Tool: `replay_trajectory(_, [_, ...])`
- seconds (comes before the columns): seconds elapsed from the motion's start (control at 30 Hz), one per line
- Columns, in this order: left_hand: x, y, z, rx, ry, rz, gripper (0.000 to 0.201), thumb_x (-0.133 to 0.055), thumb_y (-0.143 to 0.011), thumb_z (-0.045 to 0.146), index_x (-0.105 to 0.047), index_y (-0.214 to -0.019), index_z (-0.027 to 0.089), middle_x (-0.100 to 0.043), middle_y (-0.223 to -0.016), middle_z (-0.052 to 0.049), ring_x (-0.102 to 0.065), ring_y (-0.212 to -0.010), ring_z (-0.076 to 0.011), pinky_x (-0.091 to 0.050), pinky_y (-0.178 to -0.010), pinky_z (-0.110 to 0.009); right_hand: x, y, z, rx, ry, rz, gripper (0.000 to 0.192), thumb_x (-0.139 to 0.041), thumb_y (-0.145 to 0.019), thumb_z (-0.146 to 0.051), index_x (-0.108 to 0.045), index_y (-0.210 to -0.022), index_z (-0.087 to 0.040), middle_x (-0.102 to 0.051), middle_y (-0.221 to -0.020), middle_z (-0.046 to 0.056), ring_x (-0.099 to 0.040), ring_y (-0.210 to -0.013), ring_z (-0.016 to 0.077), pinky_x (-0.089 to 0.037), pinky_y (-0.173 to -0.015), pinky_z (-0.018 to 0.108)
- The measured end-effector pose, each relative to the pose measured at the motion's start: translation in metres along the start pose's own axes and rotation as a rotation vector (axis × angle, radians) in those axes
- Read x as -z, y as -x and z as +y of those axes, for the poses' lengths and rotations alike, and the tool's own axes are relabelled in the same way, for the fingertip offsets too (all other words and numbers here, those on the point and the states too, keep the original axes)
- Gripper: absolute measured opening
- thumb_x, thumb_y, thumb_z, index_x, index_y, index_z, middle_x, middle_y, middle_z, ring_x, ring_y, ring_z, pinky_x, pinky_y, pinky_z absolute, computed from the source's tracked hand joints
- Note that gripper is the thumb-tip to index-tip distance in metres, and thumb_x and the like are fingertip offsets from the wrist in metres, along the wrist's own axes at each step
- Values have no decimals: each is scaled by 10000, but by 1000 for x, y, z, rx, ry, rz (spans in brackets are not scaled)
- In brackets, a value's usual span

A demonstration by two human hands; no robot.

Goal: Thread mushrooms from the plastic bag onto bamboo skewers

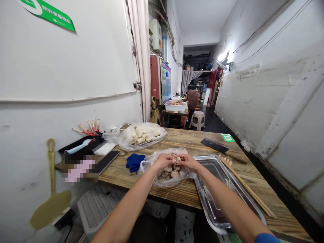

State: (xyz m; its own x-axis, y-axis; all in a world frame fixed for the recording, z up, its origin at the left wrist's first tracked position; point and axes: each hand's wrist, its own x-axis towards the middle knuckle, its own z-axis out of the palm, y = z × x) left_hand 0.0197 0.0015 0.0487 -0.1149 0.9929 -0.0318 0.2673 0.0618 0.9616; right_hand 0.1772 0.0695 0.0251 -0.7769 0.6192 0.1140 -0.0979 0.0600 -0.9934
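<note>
On the wooden table, a thin clear plastic bag point(167, 182) lies spread with several pale brown, dark-flecked mushrooms point(174, 173) in it. Over the bag, my left hand point(164, 161) and my right hand point(188, 162) meet from either side, fingers bent and fingertips close together. Between them they grip a mushroom point(176, 159), partly covered by the fingers. A crumpled blue glove point(135, 162) rests to the left of the bag. Under my right forearm is a shallow metal tray point(210, 179), its near part crossed by the arm.
Behind sits a bag of whitish pieces point(143, 135). A cleaver point(215, 145) lies at the far right, and long bamboo sticks point(249, 189) run along the tray. At left are a phone point(106, 162) and a black box point(72, 148). Further back, a person point(193, 99) sits near a stool point(197, 119).
</note>
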Motion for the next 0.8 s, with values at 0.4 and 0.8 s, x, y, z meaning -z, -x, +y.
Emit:
replay_trajectory(0.4, [12,3,-1,106,358,-147,335,-729,-532,251,-653,-825,105,-559,-623,-11,-388,-475,-34,-322,-466,-169,0,-5,-6,-131,-115,88,360,-519,-598,-168,-498,-956,-175,-537,-599,-32,-504,-447,80,-409,-461,212])
replay_trajectory(0.8, [2,-5,-11,76,387,37,323,-736,-495,302,-635,-725,98,-551,-572,1,-382,-442,-31,-267,-424,-166,-21,-2,-12,103,415,284,364,-605,-589,-192,-560,-950,-193,-633,-778,11,-581,-759,191,-454,-680,313])
